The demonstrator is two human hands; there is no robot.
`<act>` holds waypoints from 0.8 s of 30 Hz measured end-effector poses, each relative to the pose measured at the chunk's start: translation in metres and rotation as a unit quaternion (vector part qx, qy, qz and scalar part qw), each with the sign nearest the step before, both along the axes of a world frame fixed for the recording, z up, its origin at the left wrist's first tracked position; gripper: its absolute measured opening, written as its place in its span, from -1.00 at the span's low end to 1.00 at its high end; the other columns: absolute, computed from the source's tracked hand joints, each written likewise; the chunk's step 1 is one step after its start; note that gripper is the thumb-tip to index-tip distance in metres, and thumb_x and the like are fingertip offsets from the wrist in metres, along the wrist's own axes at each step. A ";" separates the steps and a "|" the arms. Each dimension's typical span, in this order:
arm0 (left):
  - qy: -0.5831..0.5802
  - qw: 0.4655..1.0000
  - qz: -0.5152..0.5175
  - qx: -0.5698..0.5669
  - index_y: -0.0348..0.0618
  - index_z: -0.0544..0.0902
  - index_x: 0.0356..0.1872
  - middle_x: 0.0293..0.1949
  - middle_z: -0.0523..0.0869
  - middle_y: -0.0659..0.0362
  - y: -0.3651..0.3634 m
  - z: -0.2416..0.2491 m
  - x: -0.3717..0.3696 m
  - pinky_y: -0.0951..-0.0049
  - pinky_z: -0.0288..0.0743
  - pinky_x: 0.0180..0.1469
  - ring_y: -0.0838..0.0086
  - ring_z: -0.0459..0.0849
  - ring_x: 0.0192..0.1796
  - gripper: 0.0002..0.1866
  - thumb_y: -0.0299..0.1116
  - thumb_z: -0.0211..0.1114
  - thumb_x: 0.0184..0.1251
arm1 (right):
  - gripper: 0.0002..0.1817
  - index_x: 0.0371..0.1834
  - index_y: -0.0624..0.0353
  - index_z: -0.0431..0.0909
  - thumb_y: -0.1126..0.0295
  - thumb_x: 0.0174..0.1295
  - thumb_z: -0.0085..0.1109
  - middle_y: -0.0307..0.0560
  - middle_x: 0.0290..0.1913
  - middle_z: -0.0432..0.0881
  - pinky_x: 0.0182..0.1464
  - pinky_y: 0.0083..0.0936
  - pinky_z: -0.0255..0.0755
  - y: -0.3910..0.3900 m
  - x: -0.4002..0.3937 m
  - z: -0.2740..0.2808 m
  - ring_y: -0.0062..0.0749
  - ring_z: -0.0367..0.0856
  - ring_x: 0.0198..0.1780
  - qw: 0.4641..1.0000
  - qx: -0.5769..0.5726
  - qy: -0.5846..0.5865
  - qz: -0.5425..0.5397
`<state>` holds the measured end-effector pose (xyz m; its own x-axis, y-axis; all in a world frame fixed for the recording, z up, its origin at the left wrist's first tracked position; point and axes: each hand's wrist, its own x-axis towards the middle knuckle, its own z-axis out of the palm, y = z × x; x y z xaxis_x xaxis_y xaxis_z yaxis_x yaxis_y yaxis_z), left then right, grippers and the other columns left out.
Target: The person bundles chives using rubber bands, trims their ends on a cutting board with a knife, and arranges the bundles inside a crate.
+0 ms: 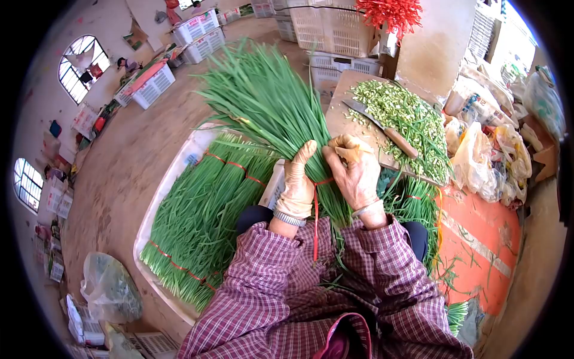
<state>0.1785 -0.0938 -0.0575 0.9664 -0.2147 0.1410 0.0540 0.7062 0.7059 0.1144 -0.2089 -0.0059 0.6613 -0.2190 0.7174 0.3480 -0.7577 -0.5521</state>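
Left hand point(296, 182) grips green bundle point(272, 105), right hand point(357, 176) curled against it; red tie point(323, 181) round stems; white crate point(152, 87): print illegible.

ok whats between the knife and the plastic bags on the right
Chopped greens, heaped on the board between the knife and plastic bags, in the head view.

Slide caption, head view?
Left hand and right hand at a red-tied green bundle; knife, chopped greens on board.

Leaves point(269, 99) green, band point(315, 230) red, sleeves point(257, 257) purple-white checked.
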 end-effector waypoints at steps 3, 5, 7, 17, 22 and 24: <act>0.022 1.000 0.014 -0.018 -0.24 0.69 0.07 -0.02 0.78 0.22 -0.002 0.006 -0.009 0.45 0.63 0.18 0.53 0.74 0.01 -0.63 -0.31 0.50 0.31 | -0.81 -0.43 0.26 0.70 0.37 0.27 0.32 -0.06 -0.27 0.70 -0.17 -0.25 0.53 0.001 -0.004 -0.005 -0.07 0.69 -0.24 1.000 0.010 -0.012 -0.015; 0.022 1.000 0.005 -0.016 -0.25 0.69 0.06 -0.01 0.78 0.21 -0.002 0.002 -0.004 0.45 0.64 0.19 0.52 0.75 0.01 -0.63 -0.32 0.51 0.30 | -0.84 -0.41 0.30 0.71 0.45 0.29 0.28 -0.03 -0.30 0.67 -0.20 -0.27 0.50 0.002 -0.008 -0.010 -0.09 0.67 -0.26 0.999 0.018 -0.047 -0.008; 0.023 1.000 0.002 -0.015 -0.26 0.69 0.06 -0.01 0.78 0.20 0.000 -0.003 0.000 0.44 0.64 0.19 0.51 0.76 0.02 -0.62 -0.33 0.51 0.29 | -0.84 -0.40 0.33 0.70 0.49 0.32 0.24 -0.01 -0.34 0.65 -0.23 -0.30 0.46 0.005 -0.012 -0.012 -0.14 0.63 -0.30 0.994 0.082 -0.069 0.012; 0.060 0.998 -0.025 0.005 -0.25 0.62 0.13 -0.11 0.78 0.17 0.000 0.015 -0.014 0.50 0.73 -0.02 0.47 0.78 -0.16 -0.54 -0.48 0.56 0.22 | -0.77 -0.26 0.37 0.73 0.43 0.46 0.15 0.04 -0.11 0.75 -0.22 -0.44 0.62 -0.023 -0.047 0.040 -0.32 0.75 -0.15 0.736 0.121 0.360 0.560; -0.082 0.993 0.042 0.077 -0.25 0.60 0.13 -0.07 0.75 0.21 -0.017 -0.029 0.001 0.47 0.60 -0.06 0.48 0.70 -0.11 -0.49 -0.38 0.59 0.19 | -0.79 -0.30 0.36 0.74 0.39 0.33 0.27 0.02 -0.08 0.75 -0.14 -0.34 0.57 -0.001 -0.006 0.047 -0.18 0.73 -0.20 0.982 -0.018 0.034 0.184; -0.102 0.986 0.074 0.109 -0.25 0.59 0.14 -0.06 0.75 0.20 -0.021 -0.054 0.015 0.42 0.59 -0.01 0.45 0.69 -0.08 -0.48 -0.38 0.58 0.18 | -0.78 -0.31 0.36 0.74 0.37 0.32 0.29 0.01 -0.10 0.75 -0.14 -0.33 0.56 0.005 0.007 0.044 -0.15 0.73 -0.22 0.988 -0.043 0.008 0.145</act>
<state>0.1940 -0.1147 -0.1117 0.9455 -0.1205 0.3025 -0.1977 0.5259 0.8272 0.1212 -0.2035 0.0378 0.6984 0.0428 0.7145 0.5497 -0.6714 -0.4971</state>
